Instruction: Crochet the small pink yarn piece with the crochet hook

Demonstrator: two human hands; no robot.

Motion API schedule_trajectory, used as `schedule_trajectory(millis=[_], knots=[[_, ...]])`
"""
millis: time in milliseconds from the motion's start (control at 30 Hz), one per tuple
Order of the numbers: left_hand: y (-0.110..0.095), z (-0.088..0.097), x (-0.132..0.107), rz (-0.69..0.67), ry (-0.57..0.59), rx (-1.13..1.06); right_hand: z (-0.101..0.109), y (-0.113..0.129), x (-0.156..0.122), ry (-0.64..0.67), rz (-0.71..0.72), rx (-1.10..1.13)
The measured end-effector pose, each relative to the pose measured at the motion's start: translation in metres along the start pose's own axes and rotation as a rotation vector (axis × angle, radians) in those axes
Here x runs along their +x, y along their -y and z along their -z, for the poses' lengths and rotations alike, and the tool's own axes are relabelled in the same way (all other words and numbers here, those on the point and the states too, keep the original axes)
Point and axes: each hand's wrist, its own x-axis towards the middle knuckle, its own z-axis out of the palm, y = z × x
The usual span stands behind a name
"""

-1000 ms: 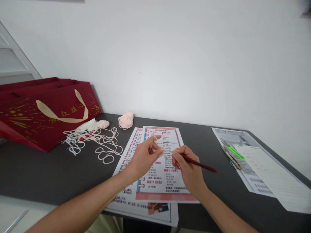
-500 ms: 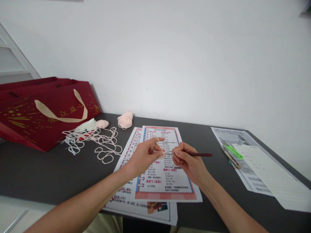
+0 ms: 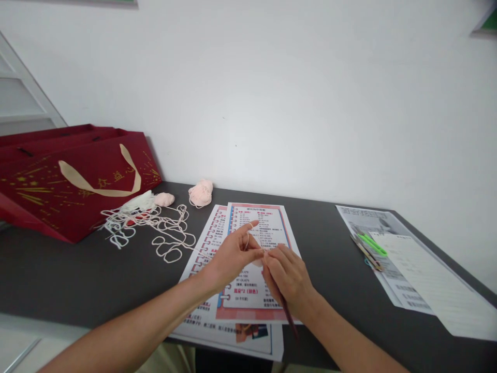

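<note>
Over the printed sheets, my left hand [image 3: 235,255] pinches pale yarn, with a strand looped over its raised index finger. My right hand [image 3: 285,274] is closed around a dark red crochet hook [image 3: 286,311], whose handle slants down toward the table's front edge. Both hands meet fingertip to fingertip, so the hook's tip and the stitches there are mostly hidden. From my left hand the yarn runs back to a loose tangle of pale yarn [image 3: 171,241] on the left. The printed pattern sheet [image 3: 267,313] lies beneath my hands, overlapping a second sheet [image 3: 264,349].
A red gift bag [image 3: 77,181] with a cream ribbon handle leans at the left. One pink yarn ball [image 3: 201,193] sits near the wall. Green-handled tool [image 3: 373,244] and metal scissors-like tool [image 3: 367,255] rest on papers [image 3: 435,290] at right.
My right hand has turned and moved down against the left fingertips. The hook's handle swung from pointing right to pointing down toward the front edge.
</note>
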Motion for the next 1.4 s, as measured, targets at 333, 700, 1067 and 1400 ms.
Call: schedule_trajectory(millis=[333,700,1067,1400], knots=[[0.004,0.002,0.003,-0.039,-0.008,0.022,-0.003,0.009,0.004,0.003,0.028,-0.273],[-0.01,0.021,0.006,0.245,0.173,-0.323,0.004,-0.005,0.002,-0.087,-0.482,0.666],[-0.021,0.032,0.007,0.221,0.315,-0.14,0.015,-0.02,-0.002,-0.065,-0.781,1.11],[-0.019,0.039,0.008,0.23,0.399,-0.117,0.02,-0.023,-0.001,-0.01,-0.748,1.161]])
